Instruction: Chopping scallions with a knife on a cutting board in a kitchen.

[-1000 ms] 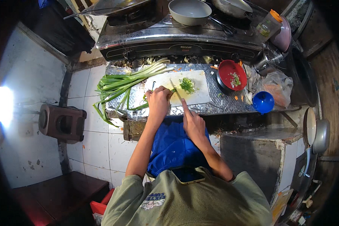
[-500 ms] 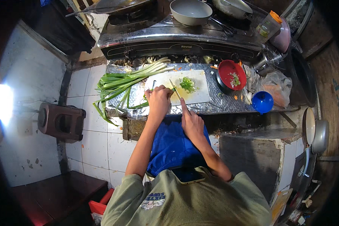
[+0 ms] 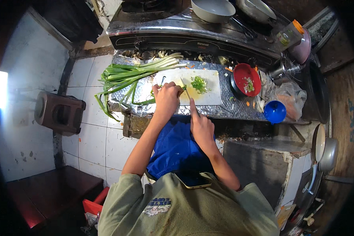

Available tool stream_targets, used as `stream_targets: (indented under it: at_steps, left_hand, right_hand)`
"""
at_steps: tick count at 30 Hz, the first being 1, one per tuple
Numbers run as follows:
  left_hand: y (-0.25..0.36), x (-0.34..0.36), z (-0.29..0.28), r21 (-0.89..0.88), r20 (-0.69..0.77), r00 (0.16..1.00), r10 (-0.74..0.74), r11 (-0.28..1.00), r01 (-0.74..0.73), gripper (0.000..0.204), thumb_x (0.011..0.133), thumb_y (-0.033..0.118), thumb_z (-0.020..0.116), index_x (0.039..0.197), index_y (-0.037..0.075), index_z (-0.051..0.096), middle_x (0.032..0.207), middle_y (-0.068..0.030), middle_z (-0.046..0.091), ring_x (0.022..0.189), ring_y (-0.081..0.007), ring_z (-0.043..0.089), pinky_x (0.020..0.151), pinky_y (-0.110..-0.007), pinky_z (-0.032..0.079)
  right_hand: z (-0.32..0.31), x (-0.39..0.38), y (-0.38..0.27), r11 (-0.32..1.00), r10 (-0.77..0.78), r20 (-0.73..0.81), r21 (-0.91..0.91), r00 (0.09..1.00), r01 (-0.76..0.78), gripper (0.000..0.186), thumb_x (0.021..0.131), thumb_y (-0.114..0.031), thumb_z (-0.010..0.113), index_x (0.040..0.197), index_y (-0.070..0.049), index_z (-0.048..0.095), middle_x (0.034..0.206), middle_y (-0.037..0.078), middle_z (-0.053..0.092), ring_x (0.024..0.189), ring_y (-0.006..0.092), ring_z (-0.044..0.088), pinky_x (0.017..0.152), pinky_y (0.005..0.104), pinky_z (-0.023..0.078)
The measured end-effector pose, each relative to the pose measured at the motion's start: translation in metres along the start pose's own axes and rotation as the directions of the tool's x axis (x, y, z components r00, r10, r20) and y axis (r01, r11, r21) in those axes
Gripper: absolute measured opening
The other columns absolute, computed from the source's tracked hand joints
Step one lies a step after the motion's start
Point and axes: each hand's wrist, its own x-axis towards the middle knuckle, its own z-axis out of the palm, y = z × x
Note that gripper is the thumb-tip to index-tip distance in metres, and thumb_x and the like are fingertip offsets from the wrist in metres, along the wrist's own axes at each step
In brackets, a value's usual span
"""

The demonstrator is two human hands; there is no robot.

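On the white cutting board (image 3: 212,96) my left hand (image 3: 168,97) is closed around green onion stalks (image 3: 183,88), with the fingers curled and partly hiding them. My right hand (image 3: 203,126) grips a knife (image 3: 187,91), its index finger stretched along the top. The blade points away from me, close beside the left fingertips at the cut end of the stalks. Just right of the blade lies a small pile of chopped green onion (image 3: 200,84). A large bunch of green onions (image 3: 129,74) rests left of the board, leaves hanging over the counter edge.
Right of the board stand a red bowl (image 3: 240,74) holding chopped bits and a blue bowl (image 3: 275,111), next to a clear plastic bag (image 3: 290,98). A stove (image 3: 177,39) with a grey pan (image 3: 213,11) borders the far side. Food scraps dot the foil-covered counter (image 3: 240,112).
The whole view has shifted a little. The knife has moved slightly at the stalks, its blade showing more beside my left fingers. Both hands keep their grips.
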Motion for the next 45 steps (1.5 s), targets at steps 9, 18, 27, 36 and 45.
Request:
stream_targets:
  at_steps: [9, 18, 27, 36, 45]
  left_hand:
    - [-0.008, -0.001, -0.002, -0.092, -0.01, 1.0, 0.018, 0.996, -0.018, 0.009, 0.083, 0.019, 0.077, 0.09, 0.014, 0.08, 0.089, -0.0036, 0.075, 0.085, -0.0244, 0.069, 0.086, -0.044, 0.038]
    - [-0.007, -0.008, 0.002, -0.057, -0.09, 0.994, 0.065, 0.996, -0.071, 0.011, 0.082, 0.019, 0.078, 0.092, 0.014, 0.081, 0.093, -0.0022, 0.076, 0.088, -0.0248, 0.069, 0.092, -0.042, 0.042]
    - [-0.005, -0.004, 0.001, -0.083, -0.055, 0.998, 0.02, 0.996, -0.024, 0.009, 0.083, 0.015, 0.077, 0.09, 0.014, 0.082, 0.09, -0.0021, 0.075, 0.087, -0.023, 0.07, 0.096, -0.043, 0.04]
    - [-0.003, -0.004, -0.001, -0.053, -0.046, 0.999, 0.029, 0.998, -0.031, 0.01, 0.081, 0.017, 0.078, 0.091, 0.014, 0.081, 0.089, -0.0033, 0.076, 0.087, -0.0253, 0.07, 0.093, -0.043, 0.043]
    - [-0.005, -0.003, -0.002, -0.029, -0.052, 0.998, 0.02, 0.999, -0.021, 0.01, 0.08, 0.017, 0.079, 0.09, 0.015, 0.081, 0.088, -0.0028, 0.075, 0.085, -0.0245, 0.07, 0.095, -0.043, 0.042]
  right_hand:
    - [-0.016, -0.009, 0.01, 0.989, 0.14, -0.039, 0.044, 0.989, -0.139, 0.068, 0.095, -0.01, 0.064, 0.159, -0.02, 0.043, 0.086, 0.021, 0.068, 0.072, 0.0434, 0.07, 0.065, 0.0549, 0.057]
    - [-0.001, 0.002, 0.002, 0.975, 0.016, -0.176, 0.222, 0.984, 0.024, 0.055, 0.094, -0.006, 0.065, 0.148, -0.011, 0.054, 0.117, 0.014, 0.051, 0.076, 0.0365, 0.07, 0.063, 0.0464, 0.059]
    - [0.012, 0.01, 0.004, 0.974, -0.071, -0.184, 0.2, 0.98, 0.108, 0.062, 0.092, -0.005, 0.064, 0.152, -0.011, 0.049, 0.116, 0.016, 0.05, 0.083, 0.0381, 0.068, 0.067, 0.0498, 0.059]
    - [0.013, 0.01, -0.003, 0.992, -0.043, -0.155, 0.113, 0.987, 0.061, 0.063, 0.091, -0.004, 0.061, 0.152, -0.009, 0.048, 0.111, 0.017, 0.048, 0.08, 0.0366, 0.068, 0.063, 0.0457, 0.06]
    - [0.014, 0.01, 0.0, 0.996, -0.088, -0.118, -0.034, 0.989, 0.084, 0.064, 0.091, -0.001, 0.058, 0.154, -0.011, 0.047, 0.107, 0.017, 0.049, 0.066, 0.0322, 0.068, 0.057, 0.0421, 0.059]
